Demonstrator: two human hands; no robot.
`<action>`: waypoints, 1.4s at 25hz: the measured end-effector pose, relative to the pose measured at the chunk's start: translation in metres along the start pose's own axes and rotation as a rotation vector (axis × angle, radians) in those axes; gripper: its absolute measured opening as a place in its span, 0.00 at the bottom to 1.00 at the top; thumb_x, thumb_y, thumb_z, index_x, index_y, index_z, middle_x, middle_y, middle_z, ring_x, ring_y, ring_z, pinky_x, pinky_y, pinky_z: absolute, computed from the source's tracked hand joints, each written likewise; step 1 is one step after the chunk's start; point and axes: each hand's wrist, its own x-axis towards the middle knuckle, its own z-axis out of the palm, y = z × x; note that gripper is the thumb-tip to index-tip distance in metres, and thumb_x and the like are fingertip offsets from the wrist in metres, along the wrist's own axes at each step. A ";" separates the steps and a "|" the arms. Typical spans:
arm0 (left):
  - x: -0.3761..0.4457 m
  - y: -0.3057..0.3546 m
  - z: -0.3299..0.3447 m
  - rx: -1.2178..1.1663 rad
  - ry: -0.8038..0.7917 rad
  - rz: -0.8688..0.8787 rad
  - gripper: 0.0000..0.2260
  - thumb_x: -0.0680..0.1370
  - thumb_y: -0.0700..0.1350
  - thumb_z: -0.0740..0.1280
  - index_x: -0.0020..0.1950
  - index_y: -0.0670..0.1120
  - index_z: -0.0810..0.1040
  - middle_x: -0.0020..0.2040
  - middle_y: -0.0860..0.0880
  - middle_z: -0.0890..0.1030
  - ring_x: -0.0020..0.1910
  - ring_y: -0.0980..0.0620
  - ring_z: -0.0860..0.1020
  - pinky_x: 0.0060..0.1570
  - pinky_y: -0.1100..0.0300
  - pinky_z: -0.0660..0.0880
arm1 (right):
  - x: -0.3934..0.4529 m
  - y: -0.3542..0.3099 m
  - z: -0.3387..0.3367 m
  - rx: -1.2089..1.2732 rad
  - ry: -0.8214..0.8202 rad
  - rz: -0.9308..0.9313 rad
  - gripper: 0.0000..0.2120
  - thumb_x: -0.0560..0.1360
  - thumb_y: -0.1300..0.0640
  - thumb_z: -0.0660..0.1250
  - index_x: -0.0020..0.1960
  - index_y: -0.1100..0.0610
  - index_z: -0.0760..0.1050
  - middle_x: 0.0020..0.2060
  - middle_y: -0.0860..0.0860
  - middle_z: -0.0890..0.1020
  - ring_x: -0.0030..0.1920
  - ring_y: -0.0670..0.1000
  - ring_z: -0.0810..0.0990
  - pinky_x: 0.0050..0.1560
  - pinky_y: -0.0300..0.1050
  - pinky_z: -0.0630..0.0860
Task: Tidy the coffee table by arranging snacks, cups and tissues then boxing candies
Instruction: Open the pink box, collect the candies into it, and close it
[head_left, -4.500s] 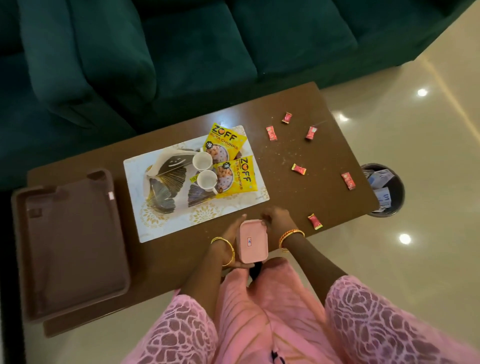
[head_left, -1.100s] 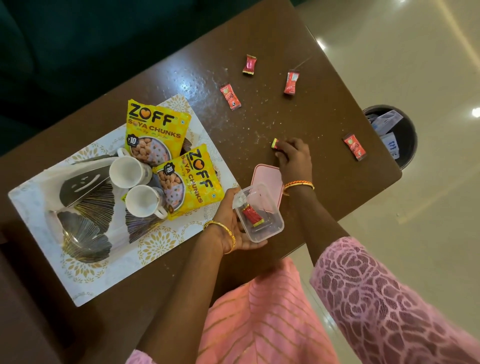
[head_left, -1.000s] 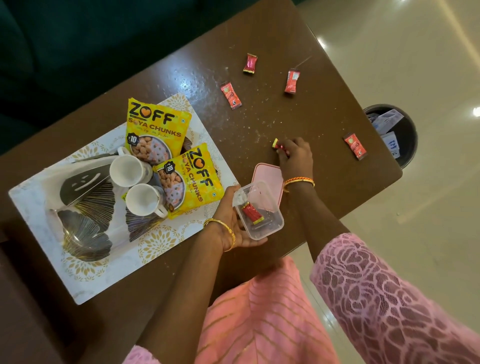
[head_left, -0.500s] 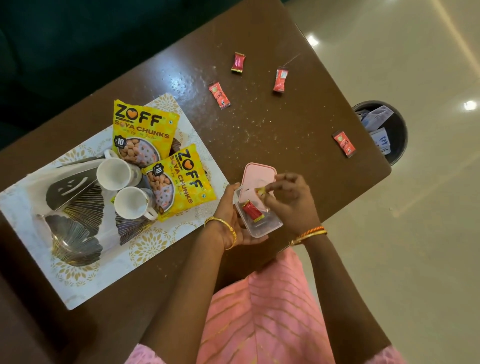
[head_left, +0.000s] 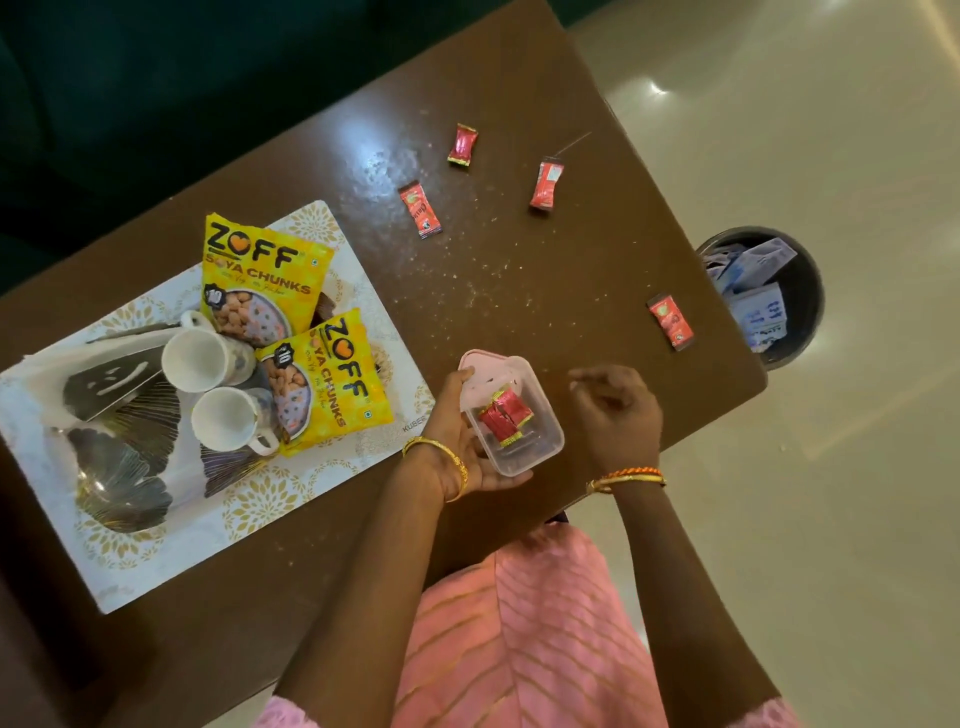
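My left hand (head_left: 457, 441) grips a small clear candy box (head_left: 540, 447) above the brown coffee table (head_left: 545, 291). Two red candies (head_left: 505, 417) lie inside it, and its pink lid (head_left: 475, 364) shows under the far end. My right hand (head_left: 615, 410) hovers just right of the box, fingers loosely curled, holding nothing. Four red wrapped candies lie loose on the table: a far one (head_left: 462, 145), a far-right one (head_left: 546, 184), a middle one (head_left: 420, 209) and one near the right edge (head_left: 670, 321).
A white patterned mat (head_left: 322, 462) on the left carries two yellow snack packets (head_left: 265, 280), two white cups (head_left: 195, 359) and dark leaf-shaped coasters (head_left: 124, 483). A round bin (head_left: 810, 312) with papers stands on the floor past the table's right edge. Crumbs dot the tabletop.
My right hand picked a candy off the table, dropped it into the box beside the first one, and has now drawn back to the right, empty.
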 end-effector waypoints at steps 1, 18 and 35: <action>0.002 0.001 0.007 -0.002 -0.005 0.007 0.31 0.69 0.68 0.61 0.62 0.47 0.74 0.61 0.38 0.77 0.56 0.37 0.78 0.43 0.42 0.79 | 0.014 0.003 -0.010 0.010 0.069 0.015 0.06 0.70 0.66 0.68 0.43 0.57 0.81 0.45 0.57 0.82 0.45 0.56 0.81 0.45 0.44 0.78; 0.037 0.005 0.081 -0.044 -0.026 0.019 0.32 0.70 0.68 0.60 0.65 0.48 0.73 0.63 0.39 0.76 0.59 0.37 0.77 0.47 0.42 0.79 | 0.110 0.037 -0.065 -0.321 0.056 0.014 0.09 0.74 0.54 0.66 0.45 0.59 0.82 0.39 0.56 0.82 0.39 0.52 0.77 0.40 0.42 0.72; 0.020 0.011 0.071 -0.174 0.070 0.118 0.28 0.69 0.67 0.62 0.57 0.46 0.77 0.54 0.39 0.81 0.53 0.38 0.80 0.45 0.42 0.80 | 0.094 -0.042 -0.018 -0.073 -0.084 -0.023 0.07 0.72 0.57 0.69 0.44 0.62 0.82 0.37 0.54 0.80 0.35 0.46 0.76 0.34 0.30 0.69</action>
